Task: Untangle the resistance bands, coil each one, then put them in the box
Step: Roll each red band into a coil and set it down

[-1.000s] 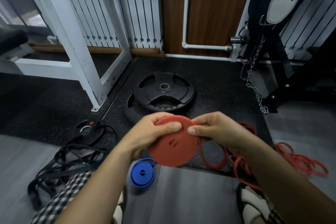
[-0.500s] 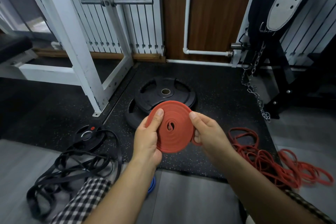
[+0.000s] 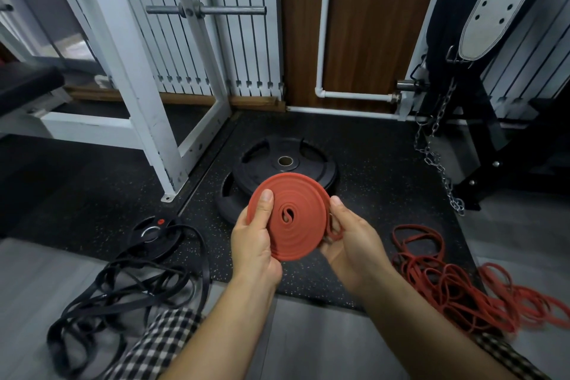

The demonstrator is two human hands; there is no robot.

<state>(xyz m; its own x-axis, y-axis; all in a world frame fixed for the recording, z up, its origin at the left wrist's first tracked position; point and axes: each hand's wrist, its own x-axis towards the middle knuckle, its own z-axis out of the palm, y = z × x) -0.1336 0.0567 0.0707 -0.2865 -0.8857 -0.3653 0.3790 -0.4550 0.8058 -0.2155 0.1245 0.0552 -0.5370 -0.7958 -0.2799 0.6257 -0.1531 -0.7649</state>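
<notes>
A red resistance band wound into a flat coil [image 3: 296, 219] is held upright in front of me, above the black mat. My left hand [image 3: 256, 244] grips its left edge, thumb laid across the face. My right hand [image 3: 351, 241] holds the right edge and the band's loose end loop. A tangle of thin red bands [image 3: 456, 281] lies on the floor to the right. A tangle of black bands [image 3: 129, 287] lies at the lower left. No box is in view.
Two stacked black weight plates [image 3: 283, 163] lie on the speckled mat just beyond the coil. A small plate [image 3: 151, 234] sits by the black bands. A white rack post [image 3: 148, 120] stands at left, a hanging chain [image 3: 438, 160] and a dark stand at right.
The coil was lifted and turned from lying flat to standing upright facing me, its last trailing length wound in. The view tilted up, and the blue coiled band near my knee dropped out of sight.
</notes>
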